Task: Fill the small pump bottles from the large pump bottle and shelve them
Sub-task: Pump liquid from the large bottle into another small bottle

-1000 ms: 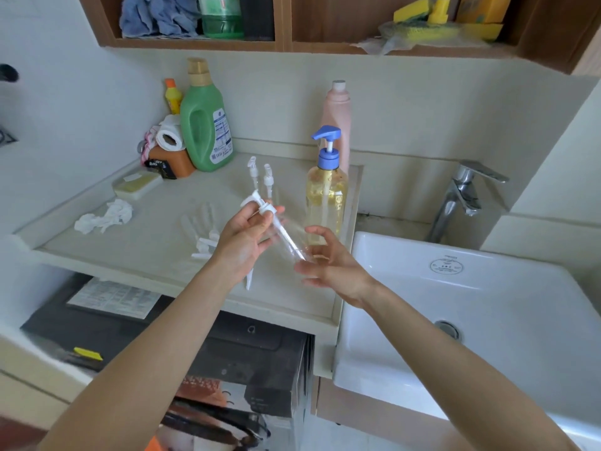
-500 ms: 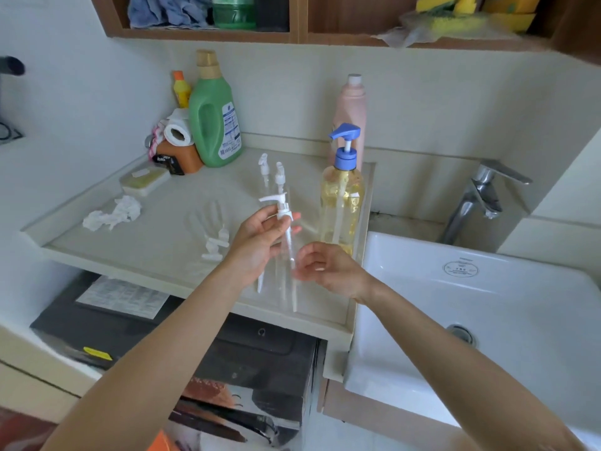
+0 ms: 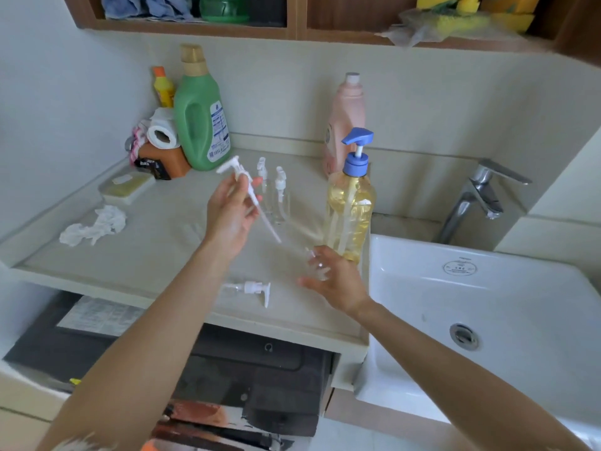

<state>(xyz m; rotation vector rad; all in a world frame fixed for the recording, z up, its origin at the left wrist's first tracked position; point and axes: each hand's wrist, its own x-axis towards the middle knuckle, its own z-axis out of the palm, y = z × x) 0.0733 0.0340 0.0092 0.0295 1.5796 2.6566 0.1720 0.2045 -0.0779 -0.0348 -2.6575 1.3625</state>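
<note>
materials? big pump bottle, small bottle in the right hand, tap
Large pump bottle: clear glossy plastic by the look, since the yellow liquid and dip tube show through; the blue pump head is opaque plastic.
Small bottle, held in the right hand: colourless and see-through, likely plastic, though blurred.
Tap: polished metal or chrome plating, with mirror-like highlights.

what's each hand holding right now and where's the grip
Left hand grips a white pump head at its collar, tube hanging free. Right hand grips a small clear bottle round its body.
</note>
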